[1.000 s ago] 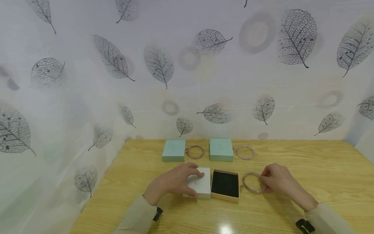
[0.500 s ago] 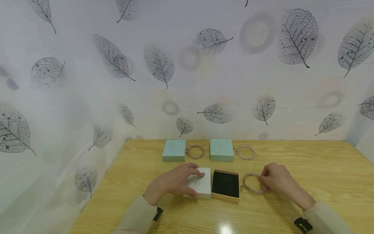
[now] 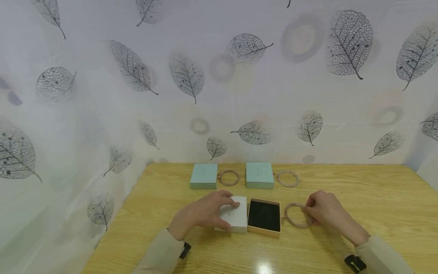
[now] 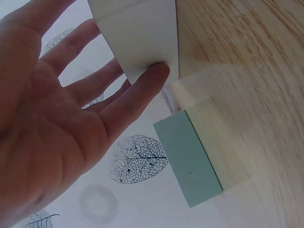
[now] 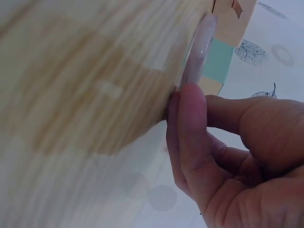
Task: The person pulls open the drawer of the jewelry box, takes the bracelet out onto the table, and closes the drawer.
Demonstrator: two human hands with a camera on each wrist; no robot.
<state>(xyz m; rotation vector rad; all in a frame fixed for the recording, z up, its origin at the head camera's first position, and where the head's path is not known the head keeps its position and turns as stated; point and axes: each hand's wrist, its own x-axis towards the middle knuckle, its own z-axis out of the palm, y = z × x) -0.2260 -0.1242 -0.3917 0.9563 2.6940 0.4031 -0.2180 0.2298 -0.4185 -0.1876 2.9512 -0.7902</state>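
Note:
A white box lid (image 3: 235,217) with faint print on top lies on the table, and my left hand (image 3: 213,210) grips it from the left, thumb at the near edge and fingers over the far side. Up close in the left wrist view, a fingertip presses the lid's pale side wall (image 4: 142,38). Right beside the lid stands an open tan box (image 3: 263,233) with a black insert (image 3: 263,215). To its right a pale, glossy bangle (image 3: 289,220) lies nearly flat, its right rim pinched by the thumb and fingers of my right hand (image 3: 326,209).
Behind, two closed teal boxes (image 3: 204,176) stand in a row, each with a bangle (image 3: 229,184) on its right. A leaf-patterned curtain (image 3: 219,114) hangs along the back and left of the wooden table (image 3: 376,198).
My right hand and the bangle have shifted very slightly. My left hand stays on the lid, and the boxes have not moved.

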